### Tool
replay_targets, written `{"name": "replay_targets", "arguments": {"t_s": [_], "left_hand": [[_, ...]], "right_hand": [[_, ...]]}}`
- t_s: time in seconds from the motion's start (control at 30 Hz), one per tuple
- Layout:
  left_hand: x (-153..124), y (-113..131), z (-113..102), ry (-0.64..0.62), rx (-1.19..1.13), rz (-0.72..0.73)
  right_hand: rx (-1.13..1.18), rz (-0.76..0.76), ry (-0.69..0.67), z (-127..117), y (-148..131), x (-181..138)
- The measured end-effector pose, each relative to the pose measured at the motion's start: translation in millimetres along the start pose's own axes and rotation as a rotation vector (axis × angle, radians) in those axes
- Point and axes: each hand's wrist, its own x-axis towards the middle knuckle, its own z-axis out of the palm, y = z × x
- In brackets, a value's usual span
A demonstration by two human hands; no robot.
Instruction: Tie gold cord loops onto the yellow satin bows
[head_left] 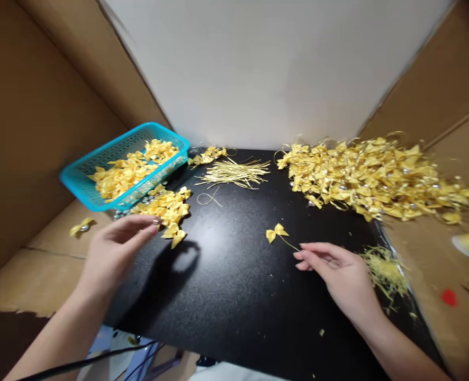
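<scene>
My right hand (333,270) pinches a thin gold cord (288,243) between thumb and fingertips. At the cord's far end hangs a small yellow ribbon bow (276,233), over the black tabletop. Over on the left, my left hand (119,243) has thumb and forefinger closed on a tiny shiny piece, too small to name surely. Just beyond those fingertips lies a pile of yellow bows (173,209), with silvery beads (119,214) behind it, partly hidden by the hand and a basket.
A turquoise basket (99,153) holds many yellow bows. Cut gold cords (234,173) lie at the back centre, with one looped cord (208,198) in front. A large heap of beaded bows (369,177) covers the back right; cord scraps (387,272) lie nearer. Cardboard walls flank the table.
</scene>
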Motion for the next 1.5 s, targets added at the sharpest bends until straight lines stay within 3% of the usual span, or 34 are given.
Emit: {"name": "replay_targets", "arguments": {"t_s": [0.13, 0.2, 0.27, 0.37, 0.67, 0.87, 1.07, 1.17, 1.33, 1.5], "left_hand": [[-24, 23, 98, -0.653, -0.409, -0.222], [-35, 31, 140, -0.849, -0.521, -0.333], [-44, 35, 169, -0.921, -0.644, -0.401], [-48, 35, 190, -0.909, -0.768, -0.403], [-47, 22, 196, -0.889, -0.778, -0.35], [-50, 19, 194, -0.863, -0.768, -0.279], [-50, 18, 191, -0.918, -0.774, -0.192], [-51, 19, 190, -0.933, -0.747, -0.109], [-51, 20, 187, -0.884, -0.638, 0.155], [-50, 22, 183, -0.898, -0.563, 0.227]], "right_hand": [[-0.024, -0.055, -0.062, 6, -3, -2], [-0.04, -0.093, -0.077, 7, -2, -2], [-0.049, -0.123, -0.074, 6, -1, -1], [-0.076, -0.157, -0.053, 5, 2, -1], [-0.281, -0.32, -0.034, 11, 6, -3], [-0.264, -0.353, -0.046, 11, 4, -5], [-0.268, -0.376, -0.039, 10, 3, -6], [-0.273, -0.39, -0.038, 9, 4, -6], [-0.187, -0.321, -0.054, 8, 10, -6], [-0.027, -0.255, -0.08, 9, 16, -5]]}}
